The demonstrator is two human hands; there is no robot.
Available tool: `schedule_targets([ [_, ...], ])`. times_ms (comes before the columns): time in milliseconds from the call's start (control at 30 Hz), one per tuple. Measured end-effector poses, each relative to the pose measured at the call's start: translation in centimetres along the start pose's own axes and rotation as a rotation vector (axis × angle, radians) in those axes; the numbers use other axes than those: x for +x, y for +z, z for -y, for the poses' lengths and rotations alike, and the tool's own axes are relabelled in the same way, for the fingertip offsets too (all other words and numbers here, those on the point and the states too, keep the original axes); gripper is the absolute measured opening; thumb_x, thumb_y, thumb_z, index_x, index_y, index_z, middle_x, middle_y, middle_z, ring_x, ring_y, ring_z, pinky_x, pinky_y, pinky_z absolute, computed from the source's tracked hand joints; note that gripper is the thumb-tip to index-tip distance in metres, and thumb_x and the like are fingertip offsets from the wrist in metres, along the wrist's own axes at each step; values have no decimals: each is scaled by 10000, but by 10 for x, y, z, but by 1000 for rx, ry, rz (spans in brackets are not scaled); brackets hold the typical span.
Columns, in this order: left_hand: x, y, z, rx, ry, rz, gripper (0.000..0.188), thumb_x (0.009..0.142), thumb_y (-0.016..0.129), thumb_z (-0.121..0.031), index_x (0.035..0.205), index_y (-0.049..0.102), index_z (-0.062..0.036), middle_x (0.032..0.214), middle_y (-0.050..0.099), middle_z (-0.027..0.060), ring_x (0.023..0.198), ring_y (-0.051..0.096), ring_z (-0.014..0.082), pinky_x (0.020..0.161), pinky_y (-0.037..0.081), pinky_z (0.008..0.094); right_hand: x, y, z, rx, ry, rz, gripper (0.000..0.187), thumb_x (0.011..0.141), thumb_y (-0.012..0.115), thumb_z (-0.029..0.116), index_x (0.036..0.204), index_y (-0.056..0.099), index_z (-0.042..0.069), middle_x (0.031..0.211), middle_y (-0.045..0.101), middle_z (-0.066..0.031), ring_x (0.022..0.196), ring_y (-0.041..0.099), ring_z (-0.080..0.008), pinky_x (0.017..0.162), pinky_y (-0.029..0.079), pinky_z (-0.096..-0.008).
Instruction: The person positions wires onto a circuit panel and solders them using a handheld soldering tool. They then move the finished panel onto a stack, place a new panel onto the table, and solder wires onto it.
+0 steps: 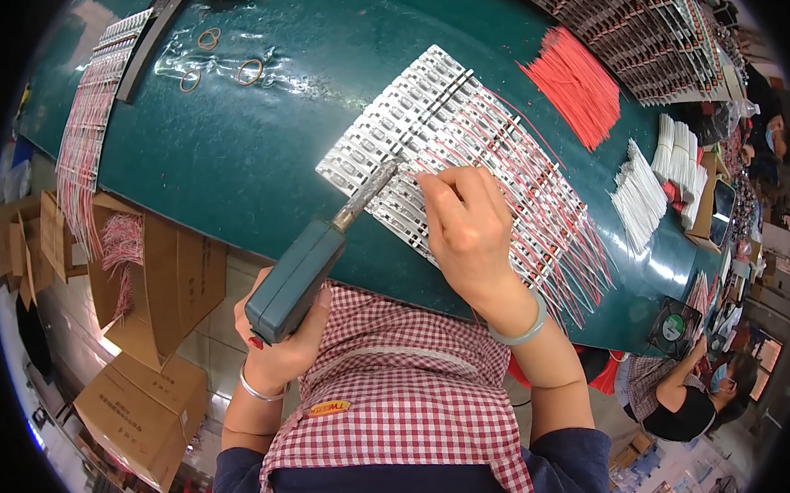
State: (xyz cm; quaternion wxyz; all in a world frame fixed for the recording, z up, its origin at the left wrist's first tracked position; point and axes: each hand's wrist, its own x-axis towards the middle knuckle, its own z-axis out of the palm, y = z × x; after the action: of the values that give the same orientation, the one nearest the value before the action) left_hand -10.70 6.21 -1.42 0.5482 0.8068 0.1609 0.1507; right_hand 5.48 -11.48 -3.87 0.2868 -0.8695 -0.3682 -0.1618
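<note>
My left hand [290, 339] is wrapped round the handle of a dark green soldering gun [295, 277]. Its metal barrel slants up and right, and the tip rests at or just over a panel of small silver-white parts in rows [364, 153]. Close to that tip, my right hand [471, 228] is closed in a pinch over the panel, on what looks like a thin red wire, mostly hidden by the fingers. Many red wires [539, 187] run from the panel's rows toward its right side, fanning past the right hand. The panel's upper left rows carry no wires.
A bundle of red wires [578, 87] and white wire bundles [639, 200] lie at right on the green table [267, 144]. Rubber bands [249, 72] sit at upper left; a wired panel [97, 110] overhangs the left edge. Cardboard boxes [145, 412] stand below. A small fan [673, 327] and another person [684, 391] are at right.
</note>
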Motion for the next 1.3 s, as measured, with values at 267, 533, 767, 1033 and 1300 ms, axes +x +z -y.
schedule_targets([
  [267, 0, 1, 0, 5, 9, 15, 220, 750, 731, 53, 969, 704, 56, 890, 697, 133, 706, 679, 185, 638, 525, 260, 1, 0, 1, -24, -7, 0, 189, 734, 682, -26, 920, 685, 4, 827, 570, -72, 759, 567, -244, 648, 472, -356],
  [533, 2, 2, -2, 19, -7, 56, 177, 760, 716, 57, 936, 700, 44, 860, 673, 120, 682, 642, 167, 613, 498, 255, 1, -1, 2, -34, -3, 14, 194, 732, 706, -48, 920, 690, -4, 823, 580, -85, 753, 577, -251, 643, 480, -360],
  [767, -21, -1, 22, -71, 6, -16, 288, 842, 709, 55, 1124, 655, 50, 894, 681, 78, 672, 602, 112, 579, 483, 249, 4, -4, 3, -43, 7, 32, 206, 739, 725, -70, 929, 693, 2, 821, 589, -100, 746, 588, -262, 634, 494, -370],
  [1033, -20, -1, 25, -139, -103, -44, 360, 859, 666, 88, 1213, 607, 54, 967, 654, 99, 596, 549, 94, 505, 430, 235, 19, -23, -19, -16, 58, 45, 160, 768, 686, -39, 919, 688, 14, 858, 605, -104, 799, 604, -286, 684, 509, -393],
  [1300, -12, 3, 24, -156, -78, -90, 364, 857, 669, 75, 1213, 602, 42, 980, 655, 98, 595, 549, 89, 504, 432, 228, 63, -47, -173, -443, 125, -130, 102, 787, 723, 26, 887, 716, 42, 931, 646, -92, 911, 605, -299, 791, 513, -416],
])
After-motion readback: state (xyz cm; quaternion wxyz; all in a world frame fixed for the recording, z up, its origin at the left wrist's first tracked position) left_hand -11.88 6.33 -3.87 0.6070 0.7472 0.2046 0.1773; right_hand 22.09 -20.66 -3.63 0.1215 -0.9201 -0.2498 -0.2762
